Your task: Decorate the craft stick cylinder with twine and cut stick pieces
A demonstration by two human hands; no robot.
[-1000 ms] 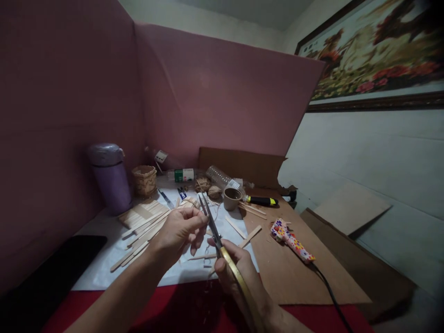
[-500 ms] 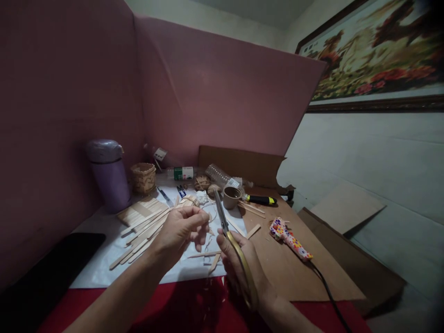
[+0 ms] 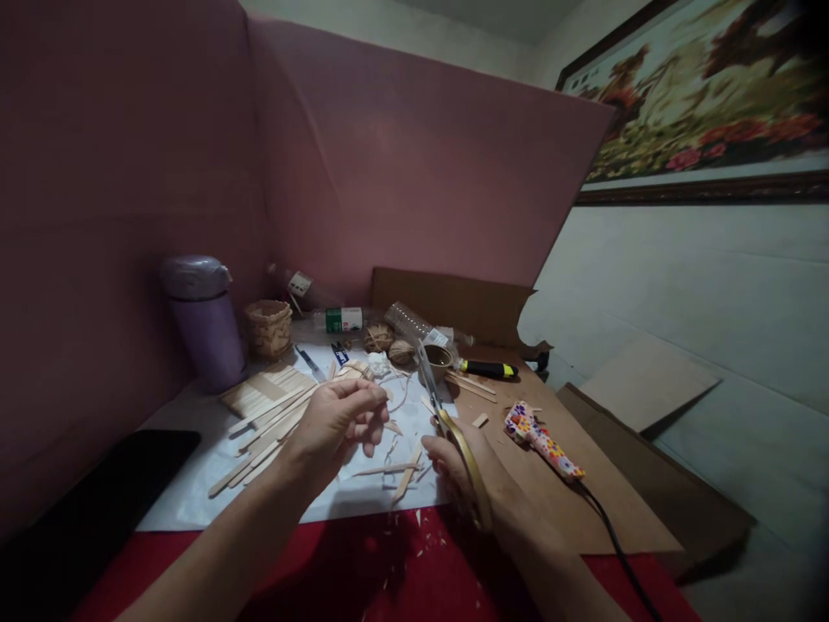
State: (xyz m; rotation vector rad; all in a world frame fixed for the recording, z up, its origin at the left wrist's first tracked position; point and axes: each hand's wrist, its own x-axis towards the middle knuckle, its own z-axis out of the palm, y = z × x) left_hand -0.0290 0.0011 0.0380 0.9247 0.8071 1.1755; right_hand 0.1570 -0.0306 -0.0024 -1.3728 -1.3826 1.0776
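Observation:
My left hand (image 3: 346, 415) is closed in a pinch in front of the white sheet, with a small pale wood piece (image 3: 389, 396) barely showing at its fingertips; most of it is hidden. In my right hand (image 3: 463, 458) is a pair of scissors (image 3: 461, 441) with gold handles, its blades pointing up and away. The blades look closed or nearly so and overlap a small round cup (image 3: 438, 356) behind them. Below the hands lie cut craft sticks (image 3: 407, 471) and wood slivers. A fan of whole craft sticks (image 3: 272, 432) spreads left of my left hand.
A purple tumbler (image 3: 205, 333) and a woven basket (image 3: 268, 328) stand at the left rear. Plastic bottles (image 3: 343, 320), twine balls (image 3: 379, 337) and a box cutter (image 3: 489, 370) lie behind. A flowered glue gun (image 3: 542, 441) with a cord rests on cardboard (image 3: 583, 518) at right.
My right hand has moved right and slightly up with the scissors, farther from my left hand. My left hand stays pinched in nearly the same place.

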